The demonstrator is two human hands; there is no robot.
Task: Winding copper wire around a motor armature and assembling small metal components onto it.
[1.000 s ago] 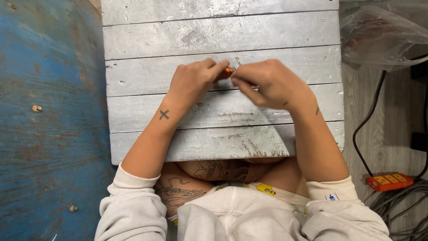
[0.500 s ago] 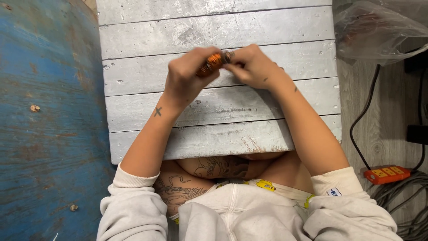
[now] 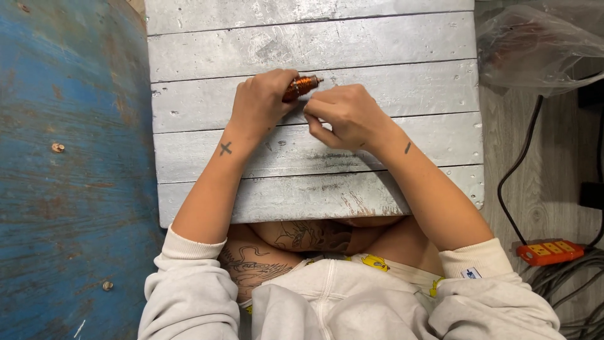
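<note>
My left hand [image 3: 261, 104] grips a small coil of copper-coloured wire [image 3: 299, 87], holding it just above a grey, worn wooden plank board [image 3: 377, 38]. A short metal tip sticks out of the coil's right end. My right hand [image 3: 346, 116] sits right beside the coil, its thumb and forefinger pinched together close to the coil's lower right side. Whether a thin wire runs between those fingers is too fine to tell. Both forearms rest over the board's near planks.
A blue painted, scuffed surface [image 3: 69, 176] lies to the left of the board. At the right are a clear plastic bag [image 3: 535, 44], a black cable [image 3: 516, 170] and an orange power strip [image 3: 550, 252] with more cables on a wooden floor.
Both hands have shifted slightly toward me and lower on the board. The right hand has drawn a little away from the coil, which now shows more clearly in the left hand.
</note>
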